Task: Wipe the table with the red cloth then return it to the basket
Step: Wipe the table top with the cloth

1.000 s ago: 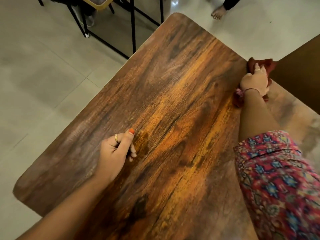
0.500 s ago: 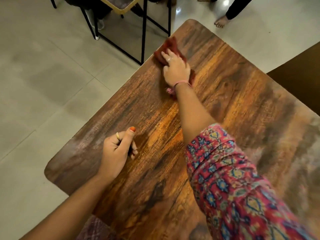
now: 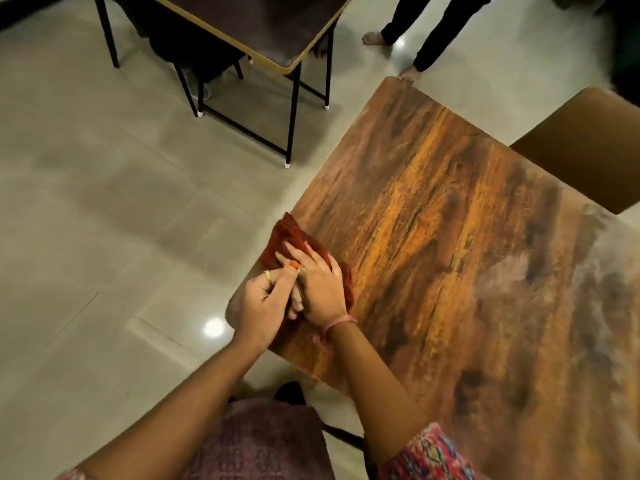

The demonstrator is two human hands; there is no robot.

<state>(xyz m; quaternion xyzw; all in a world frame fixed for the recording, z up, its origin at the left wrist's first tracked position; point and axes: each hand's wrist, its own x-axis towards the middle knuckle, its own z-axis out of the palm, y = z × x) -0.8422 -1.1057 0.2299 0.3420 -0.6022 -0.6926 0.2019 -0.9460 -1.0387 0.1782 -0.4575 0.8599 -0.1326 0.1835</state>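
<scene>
The red cloth [image 3: 288,234] lies bunched at the left edge of the wooden table [image 3: 450,271], partly hanging over the edge. My right hand [image 3: 320,287] presses flat on the cloth with straight fingers. My left hand [image 3: 261,304] rests beside it at the table's near left corner. Its fingers are curled and hold nothing, and its thumb touches the right hand. No basket is in view.
A second table [image 3: 277,46] on black metal legs stands on the tiled floor at the back left. A person's legs and bare feet [image 3: 412,43] are just past the far corner. A brown surface [image 3: 585,150] adjoins the right side. A patterned seat [image 3: 263,445] sits below me.
My right hand has swept the cloth from the far right edge across to the far left, then back along the left edge to the near corner beside my left hand.
</scene>
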